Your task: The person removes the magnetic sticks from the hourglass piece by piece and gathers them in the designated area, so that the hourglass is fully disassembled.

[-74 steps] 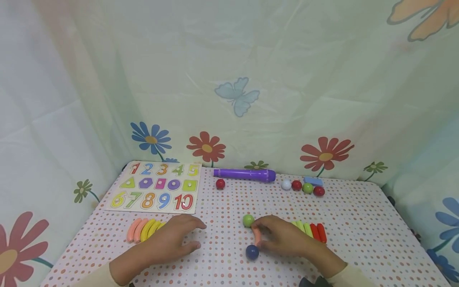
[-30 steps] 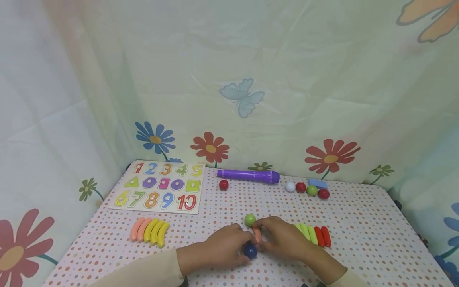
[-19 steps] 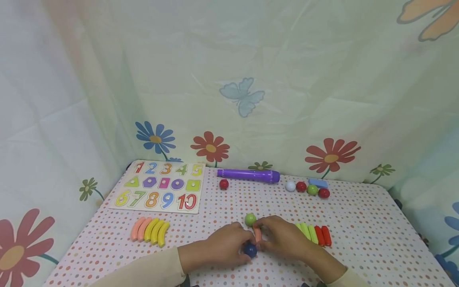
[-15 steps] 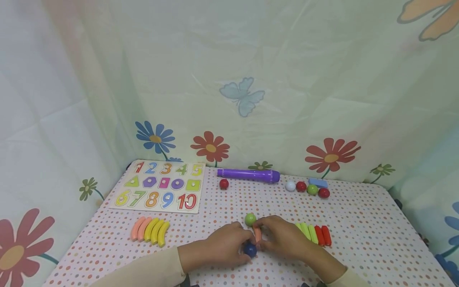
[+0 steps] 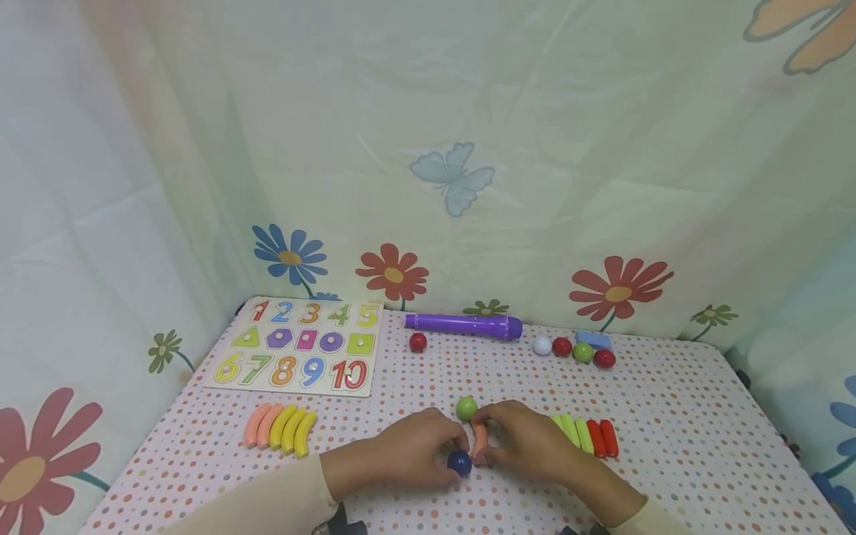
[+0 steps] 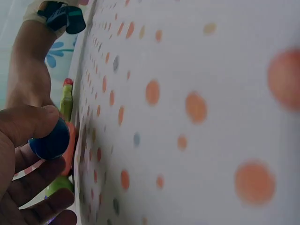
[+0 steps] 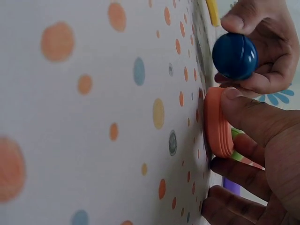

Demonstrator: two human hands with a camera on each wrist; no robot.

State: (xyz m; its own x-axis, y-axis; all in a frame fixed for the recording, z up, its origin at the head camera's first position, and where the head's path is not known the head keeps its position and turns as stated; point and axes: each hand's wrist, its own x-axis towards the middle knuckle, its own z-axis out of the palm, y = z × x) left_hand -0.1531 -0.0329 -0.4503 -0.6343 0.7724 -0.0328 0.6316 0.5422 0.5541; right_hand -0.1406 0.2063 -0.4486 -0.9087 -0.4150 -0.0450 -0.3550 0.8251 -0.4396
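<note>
My left hand pinches a dark blue ball between thumb and fingers, low over the dotted cloth. In the right wrist view the ball shows glossy and round. Just right of it, my right hand pinches a curved salmon-coloured piece, thumb at its near end and fingers at the far one. That salmon piece lies at the cloth. A light green ball sits beyond its far end, beside the right fingertips.
Salmon and yellow curved pieces line up at left; light green and red sticks lie right, partly behind the right hand. Farther back are a number puzzle board, a red ball, a purple toy microphone, several balls and a blue block.
My left hand has come from beside the yellow pieces to the blue ball, gripped it, and lately shifted it slightly left of the salmon piece. My right hand keeps its hold.
</note>
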